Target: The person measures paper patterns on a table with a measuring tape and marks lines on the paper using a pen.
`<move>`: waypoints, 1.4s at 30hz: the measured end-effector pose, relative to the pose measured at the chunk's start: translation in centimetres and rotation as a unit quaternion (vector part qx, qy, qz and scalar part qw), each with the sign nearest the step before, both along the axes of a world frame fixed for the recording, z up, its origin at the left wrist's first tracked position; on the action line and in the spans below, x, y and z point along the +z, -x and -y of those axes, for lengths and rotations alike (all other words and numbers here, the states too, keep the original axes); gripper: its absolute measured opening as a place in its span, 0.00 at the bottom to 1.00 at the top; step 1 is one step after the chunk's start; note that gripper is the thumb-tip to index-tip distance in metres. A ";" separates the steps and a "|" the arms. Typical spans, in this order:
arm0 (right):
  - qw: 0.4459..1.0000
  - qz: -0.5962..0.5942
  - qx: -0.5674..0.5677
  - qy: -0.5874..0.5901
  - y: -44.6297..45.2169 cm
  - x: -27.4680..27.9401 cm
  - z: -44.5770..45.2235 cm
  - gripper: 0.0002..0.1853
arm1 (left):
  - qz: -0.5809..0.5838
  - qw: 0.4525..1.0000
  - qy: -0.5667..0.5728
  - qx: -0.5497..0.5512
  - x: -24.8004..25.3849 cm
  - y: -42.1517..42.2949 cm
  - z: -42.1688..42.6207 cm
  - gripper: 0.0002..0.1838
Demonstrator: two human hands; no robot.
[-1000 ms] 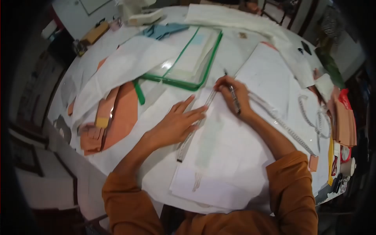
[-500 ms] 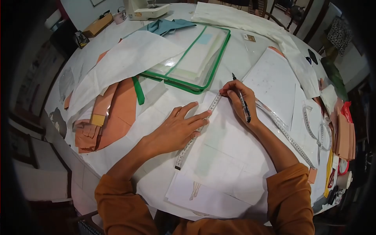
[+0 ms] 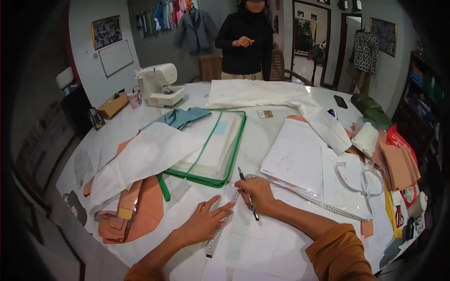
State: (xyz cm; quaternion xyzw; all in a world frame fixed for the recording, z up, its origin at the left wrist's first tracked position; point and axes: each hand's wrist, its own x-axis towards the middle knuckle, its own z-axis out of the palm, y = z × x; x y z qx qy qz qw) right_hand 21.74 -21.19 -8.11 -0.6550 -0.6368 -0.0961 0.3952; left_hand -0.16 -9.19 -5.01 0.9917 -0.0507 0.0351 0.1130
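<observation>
My left hand [image 3: 199, 225] lies with its fingers spread over a white measuring tape [image 3: 212, 246], touching it against the paper on the table. The tape's dark-tipped end points toward me. Around a black pen [image 3: 253, 211], my right hand [image 3: 258, 195] is closed, and its fingertips touch the far part of the tape. The pen is tilted, one end up past the knuckles. Beneath both hands is a large white paper sheet [image 3: 276, 241] with faint lines. Beyond my right hand, more tape [image 3: 323, 204] runs across the table; whether it is the same piece I cannot tell.
A green-edged clear folder [image 3: 228, 171], orange fabric [image 3: 152, 210] and white cloth [image 3: 140, 157] lie to the left. White sheets [image 3: 297, 154] are at the right, near folded orange fabric [image 3: 398, 168]. A sewing machine [image 3: 161, 84] stands at the back. Across the table stands a person [image 3: 246, 47].
The view has tilted up, bringing the person and the room's back wall into sight. My left hand stays on the tape, and my right hand still holds the pen.
</observation>
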 end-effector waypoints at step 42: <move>0.993 0.094 0.000 0.067 1.4 0.4 0.1 0.11 | -0.150 0.975 0.143 -0.083 1.1 1.2 -3.8 0.46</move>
